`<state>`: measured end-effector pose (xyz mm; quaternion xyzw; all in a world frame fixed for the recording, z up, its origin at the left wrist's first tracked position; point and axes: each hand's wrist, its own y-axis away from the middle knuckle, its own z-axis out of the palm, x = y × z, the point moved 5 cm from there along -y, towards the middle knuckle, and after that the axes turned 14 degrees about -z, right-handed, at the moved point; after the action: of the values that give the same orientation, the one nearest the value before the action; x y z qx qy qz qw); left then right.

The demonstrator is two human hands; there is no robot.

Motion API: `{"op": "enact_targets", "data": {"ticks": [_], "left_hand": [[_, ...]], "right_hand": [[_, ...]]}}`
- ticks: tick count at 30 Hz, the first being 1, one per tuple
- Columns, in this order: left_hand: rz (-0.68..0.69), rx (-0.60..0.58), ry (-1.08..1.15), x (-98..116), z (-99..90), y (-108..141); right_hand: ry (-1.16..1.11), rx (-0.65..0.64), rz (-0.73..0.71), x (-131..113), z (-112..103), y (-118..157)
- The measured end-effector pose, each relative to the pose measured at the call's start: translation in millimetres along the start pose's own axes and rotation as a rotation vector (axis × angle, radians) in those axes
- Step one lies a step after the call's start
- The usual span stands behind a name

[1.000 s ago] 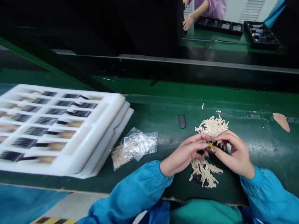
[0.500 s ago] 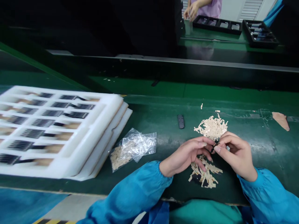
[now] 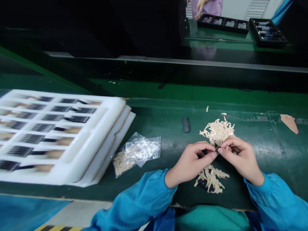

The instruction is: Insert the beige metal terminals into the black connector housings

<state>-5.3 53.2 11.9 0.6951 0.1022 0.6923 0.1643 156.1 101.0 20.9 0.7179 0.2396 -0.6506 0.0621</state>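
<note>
Your left hand and right hand meet over the green rubber belt, their fingers curled inward and closed. The fingertips of both hands pinch a small dark piece, too small to make out in detail, between them. Just above your hands lies a loose heap of thin beige strips, flat and jagged at the ends; a second heap sits below them, between your wrists, over a dark patch. Your cuffs are gathered at the wrist in glossy blue sleeves. To your left, a clear, crinkled plastic bag holds more beige strips and lies against the stacked white foam trays, whose soft, rounded recesses carry rows of dark ribbed parts with beige ends. A slim dark bar rests on the belt, well apart from your hands, and a torn scrap of tan card lies at the right. Beyond a dark rail, a co-worker's hand is near black compartment trays.
</note>
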Motion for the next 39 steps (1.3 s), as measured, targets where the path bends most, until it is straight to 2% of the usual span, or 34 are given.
{"op": "enact_targets", "data": {"ticks": [5,9,12,18,23,26,30,35,39], "left_hand": [[-0.150,0.005,0.025,-9,-0.3,-2],[-0.108,0.025,0.111,-3,-5.8,-3],[-0.116,-0.055,0.209,-1,-5.6,-5],[-0.287,-0.195,0.360,-14,1.9,-9],[-0.336,-0.233,0.365,-19,5.9,-11],[-0.288,-0.183,0.298,-16,2.3,-10],[-0.143,-0.100,0.152,-8,-2.0,-5],[-0.021,0.005,0.074,-2,-3.8,-3],[0.037,0.031,0.026,0,-4.3,-3]], "right_hand": [[0.041,0.030,0.024,2,-3,-1],[-0.023,0.010,0.073,4,0,0],[-0.150,-0.029,0.144,6,4,2],[-0.397,-0.085,0.287,12,12,6],[-0.494,-0.116,0.359,14,18,9],[-0.413,-0.085,0.319,14,15,7],[-0.261,-0.022,0.225,12,9,4],[-0.144,0.050,0.174,13,3,5],[-0.123,0.040,0.166,14,1,4]]}}
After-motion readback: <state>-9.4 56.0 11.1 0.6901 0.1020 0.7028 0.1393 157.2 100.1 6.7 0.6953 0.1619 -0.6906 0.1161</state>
